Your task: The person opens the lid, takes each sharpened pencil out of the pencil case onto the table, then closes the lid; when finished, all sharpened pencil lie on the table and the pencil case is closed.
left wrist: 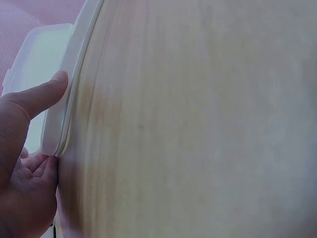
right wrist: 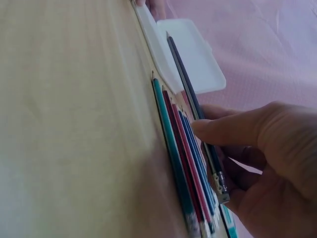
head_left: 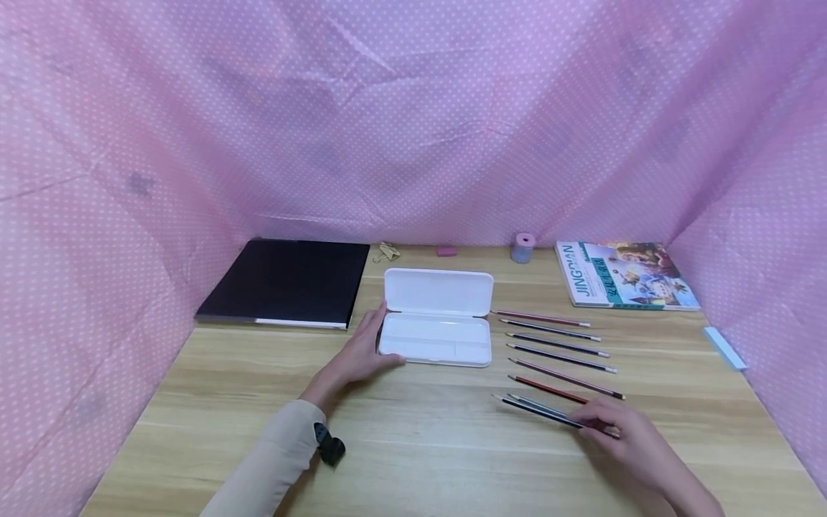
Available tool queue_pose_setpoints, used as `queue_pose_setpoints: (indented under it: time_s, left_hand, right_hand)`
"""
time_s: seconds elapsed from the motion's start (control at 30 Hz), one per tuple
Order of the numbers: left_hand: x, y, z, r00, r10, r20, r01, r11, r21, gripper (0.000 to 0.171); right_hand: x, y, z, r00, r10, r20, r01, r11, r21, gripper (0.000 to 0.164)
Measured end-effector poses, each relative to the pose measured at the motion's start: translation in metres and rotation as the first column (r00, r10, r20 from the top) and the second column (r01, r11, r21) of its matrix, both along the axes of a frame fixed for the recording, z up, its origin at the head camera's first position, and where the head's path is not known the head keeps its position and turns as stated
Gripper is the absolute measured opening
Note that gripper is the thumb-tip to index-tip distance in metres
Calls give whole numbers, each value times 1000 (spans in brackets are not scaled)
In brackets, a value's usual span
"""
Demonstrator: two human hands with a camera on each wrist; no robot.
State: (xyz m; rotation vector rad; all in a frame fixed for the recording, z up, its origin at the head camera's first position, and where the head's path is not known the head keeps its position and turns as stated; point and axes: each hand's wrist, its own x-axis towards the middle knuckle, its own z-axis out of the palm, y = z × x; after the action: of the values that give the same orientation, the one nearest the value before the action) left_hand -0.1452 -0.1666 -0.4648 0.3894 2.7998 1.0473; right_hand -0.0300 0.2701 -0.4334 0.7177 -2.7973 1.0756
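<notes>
A white pencil case (head_left: 436, 329) lies with its lid (head_left: 439, 291) raised at the back; nothing lies in its compartments. My left hand (head_left: 363, 355) holds it by the left end, thumb against the front wall and fingers round the side. Low on the right, my right hand (head_left: 623, 438) pinches a dark pencil (right wrist: 183, 74) near its eraser end, tip pointing left and lifted off the table. Beneath it a teal pencil (right wrist: 171, 134) rests on the table. Several more pencils (head_left: 561, 350), dark and red, lie in a row right of the case.
A black folder (head_left: 291, 280) lies at back left. Along the back are a binder clip (head_left: 388, 251), a pink eraser (head_left: 446, 251) and a small pink-and-blue cylinder (head_left: 522, 248). A book (head_left: 627, 275) is at back right, with a light blue strip (head_left: 725, 348) near the right edge.
</notes>
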Motion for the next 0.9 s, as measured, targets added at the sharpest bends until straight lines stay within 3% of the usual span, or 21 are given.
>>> queue_pose_setpoints:
  time_s: [0.1, 0.33, 0.63, 0.9]
  left_hand:
    - [0, -1, 0, 1000, 3, 4, -3, 1000, 1, 113]
    - [-1, -1, 0, 1000, -4, 4, 4, 1000, -4, 113]
    - [0, -1, 1, 1000, -4, 7, 4, 1000, -11, 113]
    - [0, -1, 0, 1000, -9, 0, 9, 1000, -6, 113]
  right_hand:
    - [10, 5, -4, 1000, -17, -16, 17, 1000, 5, 37]
    - [25, 10, -8, 988, -137, 71, 130, 987, 91, 36]
    - [30, 6, -12, 960, -234, 153, 208, 964, 168, 39]
    - [32, 5, -18, 960, -243, 140, 220, 961, 166, 38]
